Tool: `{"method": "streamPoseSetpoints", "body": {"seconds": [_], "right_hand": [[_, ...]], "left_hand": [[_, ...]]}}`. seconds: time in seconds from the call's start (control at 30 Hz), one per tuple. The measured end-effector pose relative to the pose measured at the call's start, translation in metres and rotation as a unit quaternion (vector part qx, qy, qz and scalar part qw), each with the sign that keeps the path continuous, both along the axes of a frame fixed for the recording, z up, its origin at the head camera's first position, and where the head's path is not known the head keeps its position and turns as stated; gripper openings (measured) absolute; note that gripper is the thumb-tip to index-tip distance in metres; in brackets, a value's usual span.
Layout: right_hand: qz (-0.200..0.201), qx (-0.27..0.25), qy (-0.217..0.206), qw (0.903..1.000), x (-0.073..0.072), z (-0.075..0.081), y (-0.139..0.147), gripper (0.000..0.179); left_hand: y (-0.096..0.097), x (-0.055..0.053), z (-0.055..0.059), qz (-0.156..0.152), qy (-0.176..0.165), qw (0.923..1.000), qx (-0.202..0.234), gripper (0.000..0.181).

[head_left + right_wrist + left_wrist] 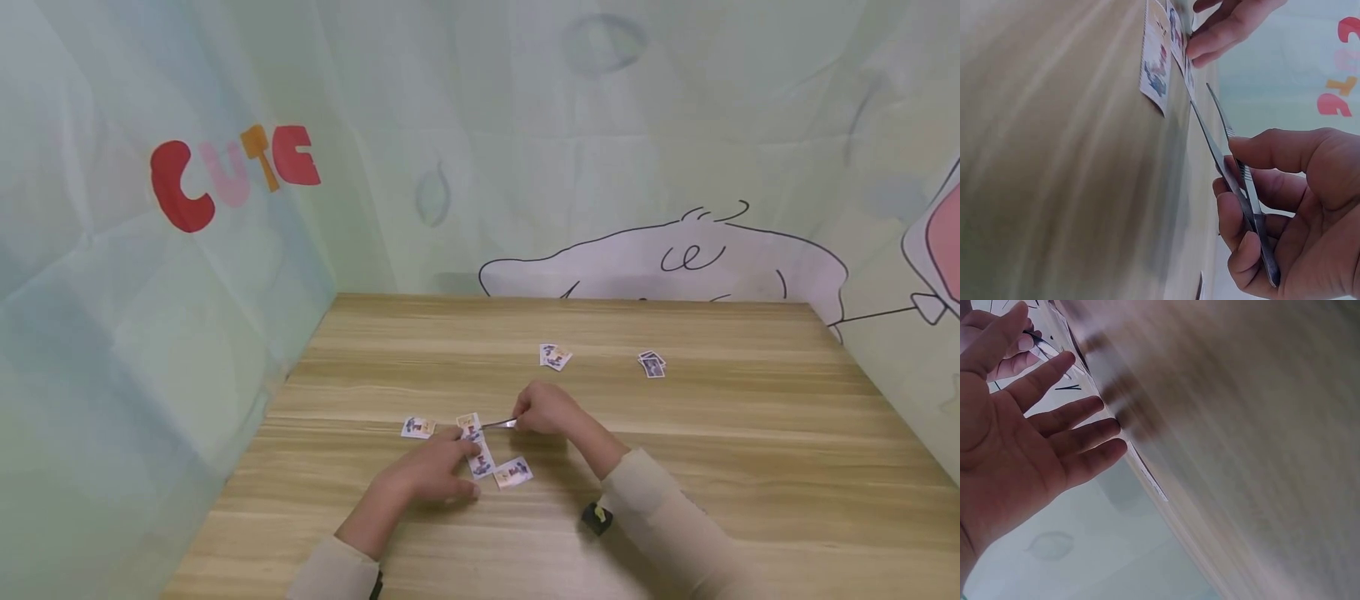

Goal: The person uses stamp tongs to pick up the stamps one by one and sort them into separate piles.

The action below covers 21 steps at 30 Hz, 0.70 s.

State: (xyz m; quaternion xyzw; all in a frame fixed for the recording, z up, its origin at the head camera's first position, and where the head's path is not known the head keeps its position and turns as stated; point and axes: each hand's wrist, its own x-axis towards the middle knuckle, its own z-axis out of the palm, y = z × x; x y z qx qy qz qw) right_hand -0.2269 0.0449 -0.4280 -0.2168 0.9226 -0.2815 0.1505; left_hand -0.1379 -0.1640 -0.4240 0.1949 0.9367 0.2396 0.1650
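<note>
My right hand (547,408) pinches a pair of metal tweezers (1250,203) between thumb and fingers, the two tips apart. In the head view the tweezers' tips reach the edge of an upper stamp (468,422), which is printed and white-bordered. My left hand (429,472) lies palm down with fingers extended, its fingertips over that stamp and the lower stamp (482,464) adjoining it. Another stamp (513,472) lies just right of them, its perforated edge showing in the right wrist view. To the left of the fingertips is one more stamp (417,427).
Farther back on the wooden table (750,433) lie a small overlapping group of colourful stamps (556,357) and, to its right, a darker group of stamps (652,365). A printed curtain (375,150) hangs along the back and sides of the table.
</note>
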Motion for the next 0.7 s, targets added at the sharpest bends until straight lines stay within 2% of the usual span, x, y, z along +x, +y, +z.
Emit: {"method": "streamPoseSetpoints", "body": {"seconds": [0.3, 0.47, 0.7], "right_hand": [[0.021, 0.003, 0.027, 0.9994, -0.0032, 0.0037, -0.0019, 0.004], [0.014, -0.006, 0.012, 0.9998, -0.0033, 0.0027, -0.0048, 0.005], [0.014, -0.02, 0.003, 0.9997, -0.0043, -0.001, -0.005, 0.008]], "left_hand": [[-0.0009, 0.0006, 0.0021, -0.008, 0.004, 1.0, -0.005, 0.055], [-0.0021, 0.0005, 0.0019, -0.016, 0.005, 0.9998, -0.007, 0.055], [-0.0036, -0.0006, 0.0001, -0.013, 0.005, 0.9999, -0.004, 0.056]]}}
